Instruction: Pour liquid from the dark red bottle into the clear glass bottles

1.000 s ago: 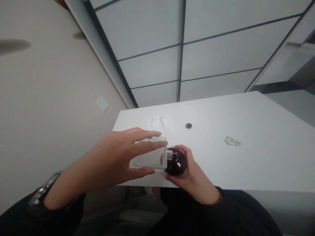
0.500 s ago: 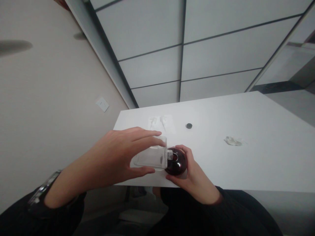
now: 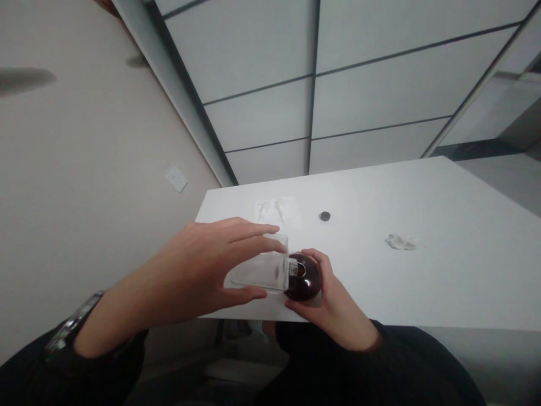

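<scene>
My left hand is closed around a clear, square-sided bottle, tipped on its side with its threaded neck pointing right. That neck meets the open mouth of a dark brown, round-shouldered bottle. Fingers and thumb of my right hand wrap the brown bottle from the right. Whether the neck rests on the rim or only hangs over it, I cannot tell. My left palm hides the clear bottle's base.
On the white table lie a small dark round cap, a crumpled whitish piece and a pale flat sheet. A wall socket is at the left, and white panelled doors stand behind.
The clear bottle has shifted very slightly to the right over the brown bottle's mouth. Both hands keep their hold.
</scene>
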The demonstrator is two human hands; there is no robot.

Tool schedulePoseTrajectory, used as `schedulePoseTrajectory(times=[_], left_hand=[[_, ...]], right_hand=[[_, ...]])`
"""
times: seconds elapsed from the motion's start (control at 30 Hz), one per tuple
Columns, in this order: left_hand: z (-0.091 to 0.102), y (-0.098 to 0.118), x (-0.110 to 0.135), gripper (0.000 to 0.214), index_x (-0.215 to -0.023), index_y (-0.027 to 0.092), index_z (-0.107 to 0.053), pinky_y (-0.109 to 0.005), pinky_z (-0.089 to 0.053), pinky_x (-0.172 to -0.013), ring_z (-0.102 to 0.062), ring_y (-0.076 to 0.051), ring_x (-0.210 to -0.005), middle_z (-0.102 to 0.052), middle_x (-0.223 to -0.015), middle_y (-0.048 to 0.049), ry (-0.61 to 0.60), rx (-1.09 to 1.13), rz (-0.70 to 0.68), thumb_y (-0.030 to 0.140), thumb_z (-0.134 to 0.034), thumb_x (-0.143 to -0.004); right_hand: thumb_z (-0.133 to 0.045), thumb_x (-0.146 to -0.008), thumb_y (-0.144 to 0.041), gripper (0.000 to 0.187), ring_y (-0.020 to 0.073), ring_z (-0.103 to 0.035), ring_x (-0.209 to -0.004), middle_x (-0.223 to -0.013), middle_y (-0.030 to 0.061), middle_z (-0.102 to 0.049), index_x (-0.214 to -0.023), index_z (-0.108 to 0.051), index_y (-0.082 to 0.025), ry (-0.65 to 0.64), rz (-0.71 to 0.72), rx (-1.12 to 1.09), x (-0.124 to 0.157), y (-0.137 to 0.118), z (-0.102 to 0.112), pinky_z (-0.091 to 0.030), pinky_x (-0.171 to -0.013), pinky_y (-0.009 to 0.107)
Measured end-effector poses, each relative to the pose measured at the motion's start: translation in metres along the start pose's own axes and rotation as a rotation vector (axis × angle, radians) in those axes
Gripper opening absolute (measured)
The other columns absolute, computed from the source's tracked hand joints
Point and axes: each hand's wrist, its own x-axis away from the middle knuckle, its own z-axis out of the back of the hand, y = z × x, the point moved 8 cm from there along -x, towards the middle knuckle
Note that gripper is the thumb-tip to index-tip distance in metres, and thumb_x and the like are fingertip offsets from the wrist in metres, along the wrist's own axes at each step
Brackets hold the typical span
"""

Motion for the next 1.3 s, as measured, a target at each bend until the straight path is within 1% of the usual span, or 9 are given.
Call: schedulePoseTrajectory(times=[0.17,0.33,0.6,0.73,0.93,1.3], left_hand=[[-0.0003,0.0003,-0.0003,0.048,-0.131,0.029,-0.065,-0.039,-0.061,-0.092,-0.072,-0.030,-0.121,-0.069,-0.145,-0.0034,-0.010,-0.025,0.002,0.032,-0.082,-0.086],[0.0004,0.0002,-0.0009,0.045,-0.132,0.029,-0.066,-0.039,-0.060,-0.095,-0.071,-0.028,-0.123,-0.068,-0.147,-0.0041,-0.005,-0.015,0.006,0.035,-0.079,-0.089],[0.0008,0.0007,-0.0017,0.047,-0.132,0.028,-0.067,-0.041,-0.061,-0.098,-0.070,-0.030,-0.125,-0.067,-0.147,-0.0051,-0.012,-0.007,0.005,0.033,-0.081,-0.088],[0.0008,0.0008,-0.0012,0.046,-0.133,0.029,-0.067,-0.040,-0.060,-0.099,-0.069,-0.029,-0.127,-0.067,-0.147,-0.0046,-0.003,0.005,0.001,0.032,-0.079,-0.089],[0.0007,0.0029,-0.0028,0.046,-0.134,0.030,-0.066,-0.039,-0.060,-0.099,-0.069,-0.029,-0.128,-0.067,-0.148,-0.0051,-0.011,0.003,-0.009,0.032,-0.079,-0.090],[0.0024,0.0049,-0.0041,0.048,-0.134,0.029,-0.068,-0.041,-0.061,-0.099,-0.069,-0.030,-0.127,-0.067,-0.148,-0.0051,-0.012,-0.024,-0.023,0.033,-0.081,-0.089]], right_hand=[[-0.081,-0.071,-0.031,0.079,0.0335,-0.066,-0.128,-0.137,0.0127,-0.065,-0.137,-0.037,-0.028,-0.011,-0.004,-0.002,0.0002,-0.0007,0.0000,-0.052,-0.107,0.051],[-0.081,-0.071,-0.030,0.079,0.0331,-0.066,-0.128,-0.137,0.0125,-0.065,-0.137,-0.037,-0.027,-0.020,-0.015,0.002,0.0003,-0.0027,0.0006,-0.052,-0.107,0.050],[-0.082,-0.071,-0.029,0.080,0.0338,-0.066,-0.129,-0.138,0.0130,-0.065,-0.137,-0.038,-0.028,-0.014,-0.014,-0.012,0.0005,-0.0021,-0.0003,-0.052,-0.107,0.051],[-0.083,-0.070,-0.028,0.080,0.0345,-0.067,-0.128,-0.137,0.0132,-0.066,-0.136,-0.038,-0.028,-0.017,-0.025,-0.003,-0.0001,-0.0025,-0.0005,-0.053,-0.106,0.052],[-0.082,-0.071,-0.028,0.080,0.0338,-0.066,-0.128,-0.136,0.0131,-0.065,-0.137,-0.037,-0.028,-0.013,0.004,-0.001,-0.0005,-0.0053,-0.0004,-0.052,-0.107,0.051],[-0.082,-0.070,-0.025,0.078,0.0335,-0.068,-0.125,-0.134,0.0125,-0.066,-0.135,-0.039,-0.028,-0.006,-0.003,-0.003,-0.0003,-0.0084,0.0001,-0.054,-0.105,0.051]])
